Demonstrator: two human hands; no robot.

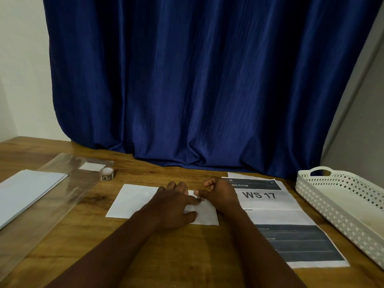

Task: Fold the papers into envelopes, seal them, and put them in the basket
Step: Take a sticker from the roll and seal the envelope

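Your left hand (173, 201) lies flat on the folded paper (135, 201), fingers extended and pressing it against the table (187, 246). Your right hand (218, 194) sits at the right end of the same paper with thumb and forefinger pinched together on something small at the point where both hands meet; this is probably a sticker for the seal, but it is too small to confirm. The folded paper lies in front of you with its long axis running left to right, directly under both hands, so the current step appears to be sealing. The relation that governs the coming move is this: the basket (311, 190) stands at the far right of the table, well apart from the paper, with the printed sheet (270, 204) marked "WS 17" between them. Your right hand is the nearer one to the basket, so the sealed envelope would travel rightward, across the printed sheet, along its own long axis. The basket's long axis runs from the far edge toward you at a slant, so expect to turn the envelope somewhat to lay it in. The roll of stickers (107, 173) stands on the table beyond and to the left of the paper, nearer your left hand. The stack of unfolded papers (27, 190) lies at the far left, beside a clear plastic sleeve (62, 194).
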